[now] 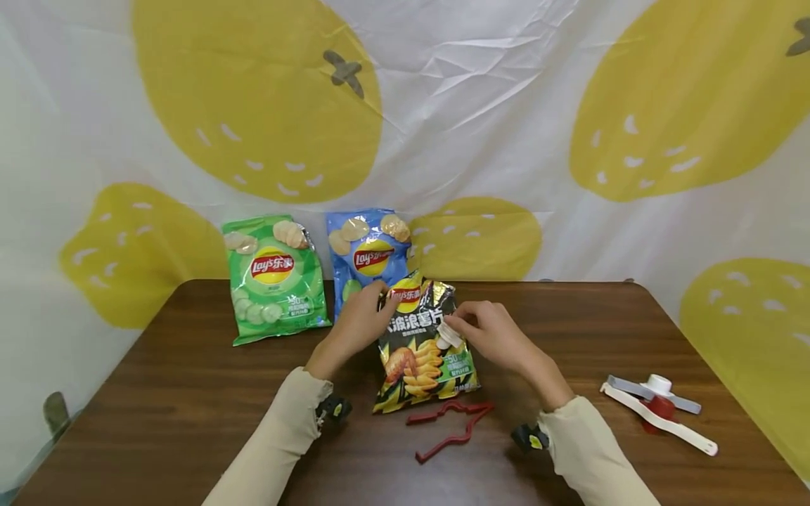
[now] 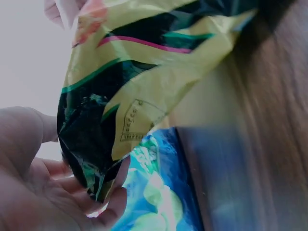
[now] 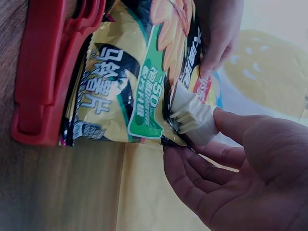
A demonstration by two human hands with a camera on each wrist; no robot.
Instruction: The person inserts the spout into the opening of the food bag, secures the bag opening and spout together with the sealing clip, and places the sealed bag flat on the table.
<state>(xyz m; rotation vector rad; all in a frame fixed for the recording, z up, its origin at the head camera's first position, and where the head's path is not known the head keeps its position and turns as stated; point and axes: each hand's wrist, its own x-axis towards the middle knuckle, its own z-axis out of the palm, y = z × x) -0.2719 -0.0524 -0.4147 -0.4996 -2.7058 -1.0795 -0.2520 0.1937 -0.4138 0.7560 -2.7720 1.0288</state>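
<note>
A black and gold bag of potato chips (image 1: 414, 351) leans upright on the table. At its upper left edge, my left hand (image 1: 362, 315) grips the bag, thumb in front and fingers behind; in the left wrist view the fingers curl round the dark corner of the bag (image 2: 91, 130). My right hand (image 1: 490, 330) pinches a small white ridged cap (image 3: 195, 122) with the thumb against the front of the bag, while its other fingers reach behind the bag's side edge. Just in front of the bag lies an opened red bag clip (image 1: 465, 430).
Behind stand a green chip bag (image 1: 275, 281) and a blue chip bag (image 1: 370, 253), the blue one partly hidden. At the right of the wooden table (image 1: 209, 429) lie a grey clip (image 1: 683, 403) and a white clip (image 1: 686, 433) with caps. A lemon-print cloth (image 1: 481, 140) hangs behind.
</note>
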